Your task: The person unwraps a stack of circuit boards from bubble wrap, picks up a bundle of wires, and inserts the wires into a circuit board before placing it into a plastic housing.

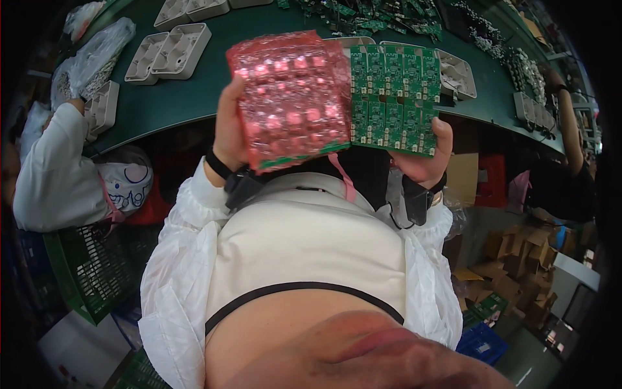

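My left fingers (231, 97) are clamped on the outer side of a pink bubble bag (291, 97), a green strip (304, 157) showing at its lower end. My right fingers (443, 135) grip a green circuit board (394, 107) beside it, both raised by the desk's (155, 104) near edge.

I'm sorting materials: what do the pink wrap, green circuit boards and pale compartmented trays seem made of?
Pink wrap: thin, glossy plastic, probably bubble film; see-through, crinkled, with bright highlights. Green circuit boards: likely resin laminate, slightly glossy, judging by their flat, stiff look and circuit patterning. Pale compartmented trays: probably hard moulded plastic, fairly matte, with rounded corners and even colour.
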Demonstrator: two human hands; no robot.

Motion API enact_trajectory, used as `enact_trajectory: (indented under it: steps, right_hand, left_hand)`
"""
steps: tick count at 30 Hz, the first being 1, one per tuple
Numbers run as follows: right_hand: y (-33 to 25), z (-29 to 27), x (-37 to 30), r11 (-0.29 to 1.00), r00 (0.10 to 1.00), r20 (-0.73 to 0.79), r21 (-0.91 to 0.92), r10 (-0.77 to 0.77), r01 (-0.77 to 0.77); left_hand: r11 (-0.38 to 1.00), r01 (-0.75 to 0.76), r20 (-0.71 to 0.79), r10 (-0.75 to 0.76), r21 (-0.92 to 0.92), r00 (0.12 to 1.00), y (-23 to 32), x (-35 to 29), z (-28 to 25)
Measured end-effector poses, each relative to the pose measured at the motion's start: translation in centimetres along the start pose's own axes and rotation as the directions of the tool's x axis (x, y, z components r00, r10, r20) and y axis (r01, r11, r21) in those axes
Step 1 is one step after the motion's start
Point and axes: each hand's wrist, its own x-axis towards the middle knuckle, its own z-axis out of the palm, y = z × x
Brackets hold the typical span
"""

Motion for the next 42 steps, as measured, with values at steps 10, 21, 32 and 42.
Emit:
enact_trajectory:
  steps: [10, 21, 32, 42]
  right_hand:
    - [-2.3, -4.5, -2.1, 0.999, 0.994, -0.100, -0.001, 0.034, -0.034]
    - [-0.4, -2.3, -0.8, 0.894, 0.955, -0.256, -0.447, -0.150, 0.021]
    - [2.4, 2.0, 3.9, 0.817, 0.994, -0.078, -0.577, -0.081, 0.021]
    - [2.3, 5.2, 6.0, 0.381, 0.987, 0.100, -0.914, -0.127, 0.142]
  left_hand:
    - [0.996, 0.001, -0.239, 0.021, 0.091, 0.971, 6.5, -0.5, -3.0]
    - [0.809, 0.070, -0.382, 0.198, 0.584, 0.903, 9.6, 4.4, -7.7]
    - [-0.098, -0.173, 0.199, 0.549, 0.980, 0.812, 5.2, 3.3, -4.2]
    - [0.834, -0.055, -0.063, 0.107, 0.549, 0.992, 1.9, -0.2, 0.3]
